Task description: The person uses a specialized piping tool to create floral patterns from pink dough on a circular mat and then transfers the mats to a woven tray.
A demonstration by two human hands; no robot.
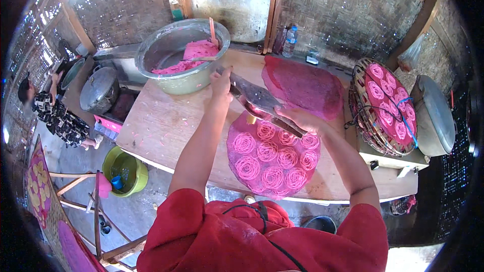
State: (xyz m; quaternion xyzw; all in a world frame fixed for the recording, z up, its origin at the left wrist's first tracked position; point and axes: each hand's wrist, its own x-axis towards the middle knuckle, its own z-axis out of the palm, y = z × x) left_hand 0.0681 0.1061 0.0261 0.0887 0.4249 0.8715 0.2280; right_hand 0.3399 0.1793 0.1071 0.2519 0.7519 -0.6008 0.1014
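Both my hands grip a long dark wooden hand press [257,98], held at a slant over the table. My left hand [222,84] is closed round its far left end, and my right hand [298,120] wraps its near right end. A pale, short cylinder [250,119] shows under the middle of the press. Below lies a round pink mesh sheet [234,171] bearing several coiled nests of thin pink dough strands [273,177]. The press and my right hand cover part of its far edge.
A big metal basin [176,81] with pink dough [199,50] stands at the table's far left. Folded pink mesh [307,85] lies behind the press; a round rack [385,106] of coils leans right. A green tub [126,171] is on the floor; a person [58,106] sits far left.
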